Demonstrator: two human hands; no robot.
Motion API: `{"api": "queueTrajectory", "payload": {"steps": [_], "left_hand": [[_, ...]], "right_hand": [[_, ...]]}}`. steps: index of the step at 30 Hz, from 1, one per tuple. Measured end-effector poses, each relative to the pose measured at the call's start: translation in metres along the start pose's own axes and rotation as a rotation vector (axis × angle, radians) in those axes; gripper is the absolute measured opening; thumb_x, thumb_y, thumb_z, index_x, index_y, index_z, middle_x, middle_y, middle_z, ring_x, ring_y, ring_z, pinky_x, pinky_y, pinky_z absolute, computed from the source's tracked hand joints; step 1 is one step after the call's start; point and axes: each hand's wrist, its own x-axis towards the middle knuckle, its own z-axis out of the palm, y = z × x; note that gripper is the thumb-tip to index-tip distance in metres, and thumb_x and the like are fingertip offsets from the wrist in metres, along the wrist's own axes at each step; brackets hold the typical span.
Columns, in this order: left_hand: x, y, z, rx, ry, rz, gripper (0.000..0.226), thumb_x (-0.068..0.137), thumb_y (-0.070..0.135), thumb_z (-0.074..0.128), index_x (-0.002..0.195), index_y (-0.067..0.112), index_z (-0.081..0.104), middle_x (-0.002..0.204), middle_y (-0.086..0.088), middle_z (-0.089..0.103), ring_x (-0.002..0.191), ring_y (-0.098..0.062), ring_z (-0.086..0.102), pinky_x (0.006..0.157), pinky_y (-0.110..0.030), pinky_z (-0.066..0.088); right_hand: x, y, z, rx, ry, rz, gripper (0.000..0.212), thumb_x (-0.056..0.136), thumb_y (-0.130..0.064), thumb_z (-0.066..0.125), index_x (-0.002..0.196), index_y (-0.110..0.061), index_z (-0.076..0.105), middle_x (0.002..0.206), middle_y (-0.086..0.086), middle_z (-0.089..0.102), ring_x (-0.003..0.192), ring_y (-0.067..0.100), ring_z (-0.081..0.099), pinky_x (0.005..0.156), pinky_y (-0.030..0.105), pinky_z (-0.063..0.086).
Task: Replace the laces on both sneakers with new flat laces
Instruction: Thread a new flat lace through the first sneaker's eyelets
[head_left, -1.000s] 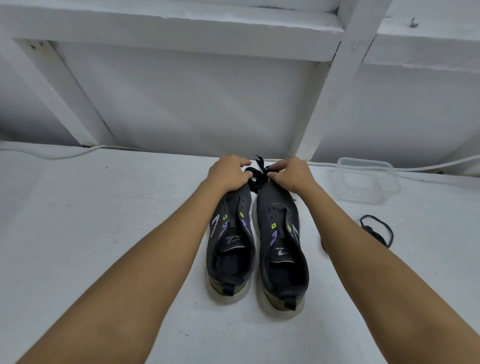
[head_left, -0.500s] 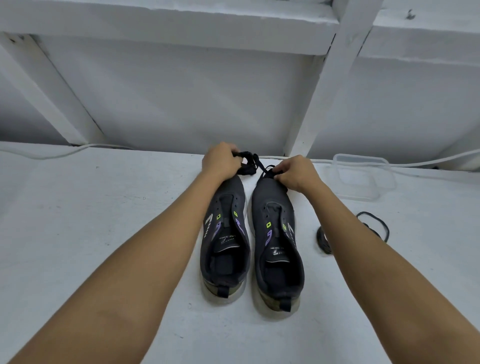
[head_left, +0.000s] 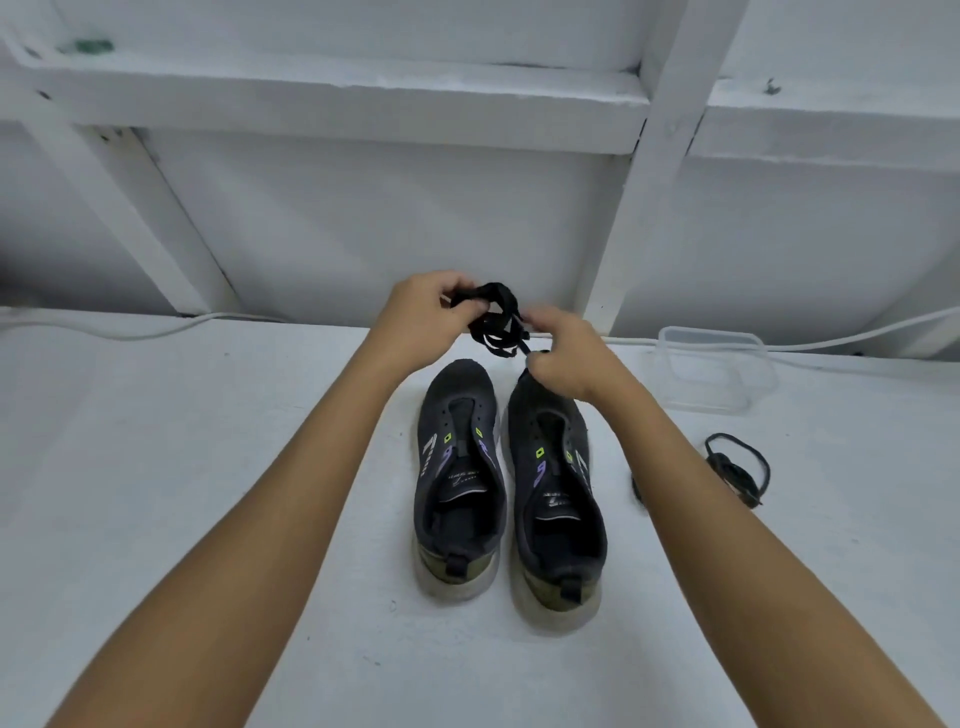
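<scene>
Pinching a bundled flat black lace above the shoe toes, left hand and right hand curl around it. Two dark knit sneakers stand laceless, side by side on the white painted surface; open room left; a clear plastic tub and another black lace lie right.
</scene>
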Motion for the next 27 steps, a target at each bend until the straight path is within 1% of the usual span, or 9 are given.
{"api": "queueTrajectory", "payload": {"steps": [2,4,7,12,16,18,20,24,27], "left_hand": [[-0.006,0.004,-0.006,-0.071,0.009,0.000,0.007,0.093,0.022,0.068,0.098,0.023,0.073,0.092,0.007,0.073,0.085,-0.006,0.066,0.077,-0.018,0.048],[-0.012,0.006,-0.015,-0.151,0.027,-0.022,0.010,0.094,0.022,0.068,0.101,0.022,0.074,0.097,0.003,0.074,0.095,-0.019,0.068,0.089,-0.032,0.054],[-0.021,-0.001,-0.031,-0.319,0.068,-0.085,0.009,0.095,0.017,0.066,0.095,0.023,0.072,0.089,0.005,0.075,0.084,-0.015,0.070,0.085,-0.032,0.058],[-0.032,-0.027,-0.052,-0.544,0.125,-0.301,0.009,0.098,0.019,0.061,0.103,0.016,0.068,0.097,-0.004,0.077,0.074,-0.011,0.073,0.078,-0.029,0.056],[-0.046,-0.059,-0.061,-0.036,0.239,-0.553,0.009,0.092,0.016,0.061,0.097,0.009,0.063,0.098,-0.013,0.074,0.068,-0.019,0.075,0.074,-0.036,0.062],[-0.058,-0.068,-0.061,0.308,0.088,-0.657,0.020,0.088,0.015,0.060,0.104,0.003,0.061,0.096,-0.017,0.074,0.079,-0.027,0.074,0.076,-0.037,0.061],[-0.069,-0.070,-0.051,0.557,-0.076,-0.722,0.045,0.089,0.020,0.061,0.129,0.003,0.053,0.124,-0.019,0.061,0.107,-0.033,0.064,0.087,-0.037,0.054],[-0.079,-0.058,-0.018,0.580,-0.076,-0.273,0.054,0.096,0.019,0.051,0.149,0.021,0.042,0.157,-0.006,0.034,0.143,-0.028,0.031,0.115,-0.042,0.031],[-0.082,-0.043,0.000,0.255,-0.229,0.017,0.033,0.098,0.025,0.056,0.129,0.031,0.062,0.115,0.017,0.065,0.104,0.004,0.057,0.088,-0.014,0.043]], "right_hand": [[-0.005,-0.005,0.004,-0.054,-0.127,0.009,0.051,0.081,-0.008,0.059,0.125,-0.033,0.065,0.099,-0.021,0.067,0.084,0.001,0.059,0.070,0.009,0.042],[-0.010,-0.006,0.009,-0.085,-0.180,0.022,0.040,0.089,-0.021,0.067,0.128,-0.032,0.064,0.103,-0.022,0.067,0.090,0.004,0.060,0.081,0.016,0.045],[-0.017,-0.005,0.013,-0.071,-0.211,0.051,0.023,0.095,-0.031,0.067,0.118,-0.032,0.065,0.101,-0.017,0.071,0.095,0.007,0.064,0.090,0.030,0.050],[-0.027,-0.017,0.015,-0.108,-0.247,0.025,0.009,0.095,-0.032,0.066,0.087,-0.034,0.069,0.077,-0.018,0.067,0.072,-0.004,0.059,0.069,0.021,0.041],[-0.034,-0.031,0.009,-0.078,-0.249,0.011,0.018,0.100,-0.027,0.054,0.086,-0.027,0.065,0.082,-0.014,0.076,0.075,0.003,0.064,0.073,0.028,0.044],[-0.038,-0.036,0.008,-0.080,-0.288,0.007,0.016,0.102,-0.025,0.052,0.090,-0.026,0.062,0.078,-0.012,0.076,0.068,-0.001,0.065,0.072,0.028,0.045],[-0.040,-0.039,0.009,-0.073,-0.297,0.000,0.017,0.102,-0.023,0.053,0.088,-0.027,0.063,0.074,-0.009,0.073,0.065,0.001,0.068,0.075,0.030,0.052],[-0.042,-0.042,0.010,-0.111,-0.264,-0.034,0.019,0.100,-0.029,0.058,0.083,-0.033,0.065,0.071,-0.014,0.070,0.055,-0.006,0.057,0.065,0.024,0.044],[-0.044,-0.043,0.008,-0.104,-0.228,-0.030,0.023,0.098,-0.029,0.061,0.076,-0.034,0.067,0.066,-0.019,0.068,0.055,-0.008,0.054,0.061,0.020,0.037]]}}
